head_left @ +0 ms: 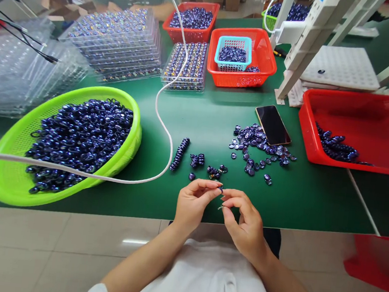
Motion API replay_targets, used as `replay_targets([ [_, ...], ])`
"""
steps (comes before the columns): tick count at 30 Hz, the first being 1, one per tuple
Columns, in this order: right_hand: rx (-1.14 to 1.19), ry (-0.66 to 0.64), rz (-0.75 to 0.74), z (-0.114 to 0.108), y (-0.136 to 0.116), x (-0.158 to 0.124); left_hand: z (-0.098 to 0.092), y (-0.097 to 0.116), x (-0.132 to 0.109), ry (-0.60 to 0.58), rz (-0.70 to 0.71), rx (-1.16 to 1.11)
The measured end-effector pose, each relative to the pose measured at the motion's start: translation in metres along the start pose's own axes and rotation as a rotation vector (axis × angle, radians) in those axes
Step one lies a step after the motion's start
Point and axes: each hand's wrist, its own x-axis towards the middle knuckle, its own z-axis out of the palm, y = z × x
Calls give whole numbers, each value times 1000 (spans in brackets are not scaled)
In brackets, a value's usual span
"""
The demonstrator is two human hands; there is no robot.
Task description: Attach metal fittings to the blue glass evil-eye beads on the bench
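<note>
Left hand (191,204): I am seeing, from my remote post, thumb and forefinger pinching a small dark-blue piece (221,188) above the near edge of the green table (215,115). Right hand (247,222): one fingertip is reaching to that piece, while the thumb and a finger are pinching a small pale bit (220,208), too tiny for me to identify. Just beyond the hands: a short cluster of blue pieces (214,172) is lying near a slanting row of rings (180,154). Right of these: loose blue discs (252,136) are lying around a phone (273,124), its dark screen facing up. Far right: a red tray (387,119) is holding further blue items. Left: a lime-green basket (134,132) is containing a large heap of blue rings (83,138); a white cable (168,133) is running across it.
</note>
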Motion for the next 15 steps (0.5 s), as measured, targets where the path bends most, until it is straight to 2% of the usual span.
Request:
replay_targets([
  [5,-15,4,-39,-1,-1,-1,0,7,-3,-87,-44,170],
  [11,-144,-4,-109,-4,1,3,-7,6,-4,-247,-83,227],
  [15,-139,-48,-88,-8,-2,7,-10,4,-3,-288,-108,249],
])
